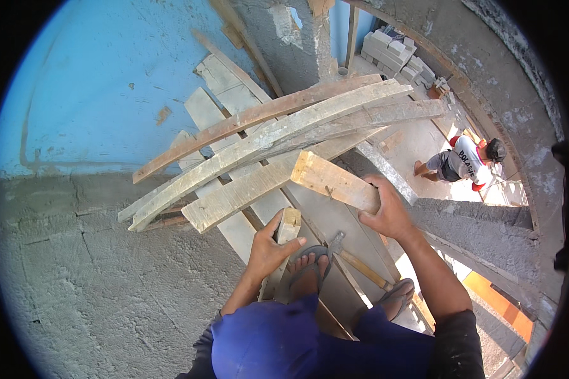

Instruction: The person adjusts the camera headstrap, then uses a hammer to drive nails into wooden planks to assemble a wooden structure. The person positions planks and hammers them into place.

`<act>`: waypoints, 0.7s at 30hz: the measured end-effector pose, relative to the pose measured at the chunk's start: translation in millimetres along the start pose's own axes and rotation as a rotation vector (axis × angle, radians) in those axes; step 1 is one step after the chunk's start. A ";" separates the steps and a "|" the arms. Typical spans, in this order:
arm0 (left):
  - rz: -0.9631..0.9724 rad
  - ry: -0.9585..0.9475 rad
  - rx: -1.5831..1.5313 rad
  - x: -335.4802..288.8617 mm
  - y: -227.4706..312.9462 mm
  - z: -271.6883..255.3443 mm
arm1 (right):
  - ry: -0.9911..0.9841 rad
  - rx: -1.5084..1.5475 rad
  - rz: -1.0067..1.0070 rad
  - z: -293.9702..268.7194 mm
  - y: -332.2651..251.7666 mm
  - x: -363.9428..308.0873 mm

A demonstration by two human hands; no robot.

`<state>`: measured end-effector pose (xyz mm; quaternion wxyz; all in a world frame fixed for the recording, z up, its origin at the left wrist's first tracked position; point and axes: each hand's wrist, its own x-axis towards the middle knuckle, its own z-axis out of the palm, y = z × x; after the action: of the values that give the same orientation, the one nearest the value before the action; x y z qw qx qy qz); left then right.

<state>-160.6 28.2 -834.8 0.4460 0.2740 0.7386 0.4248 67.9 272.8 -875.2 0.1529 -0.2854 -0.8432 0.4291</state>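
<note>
My right hand [389, 211] is closed on the near end of a short wooden block [332, 179], which points up and to the left. Lower and to the left, my left hand [267, 252] wraps round a narrow wooden piece [289, 225], thumb across its near face. How far that piece runs below the hand is partly hidden. Beyond both hands lie several long timbers [265, 142], stacked loosely across pale boards [218, 120]. A claw hammer [367, 270] with a wooden handle rests on the boards between my sandalled feet.
Rough grey wall [101, 271] fills the left, with a blue panel [107, 76] above it. Openings at the right drop to a lower level, where a person [468, 158] bends near the edge. Pale blocks [389, 52] are stacked farther back. A concrete beam [480, 221] crosses at right.
</note>
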 end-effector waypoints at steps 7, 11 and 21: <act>0.230 -0.053 -0.277 21.5 52.7 -9.4 | 0.145 0.273 0.162 36.4 -26.1 -2.2; 0.402 0.042 -0.295 27.3 96.3 -9.6 | 0.244 0.385 0.045 62.2 -39.3 -0.3; 0.181 0.017 -0.691 62.7 115.2 -5.1 | 0.378 0.087 -0.178 33.8 -44.1 18.8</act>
<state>-190.5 131.7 -759.8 0.4667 0.1675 0.5277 0.6897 20.6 242.2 -859.0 0.3576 -0.2785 -0.8021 0.3887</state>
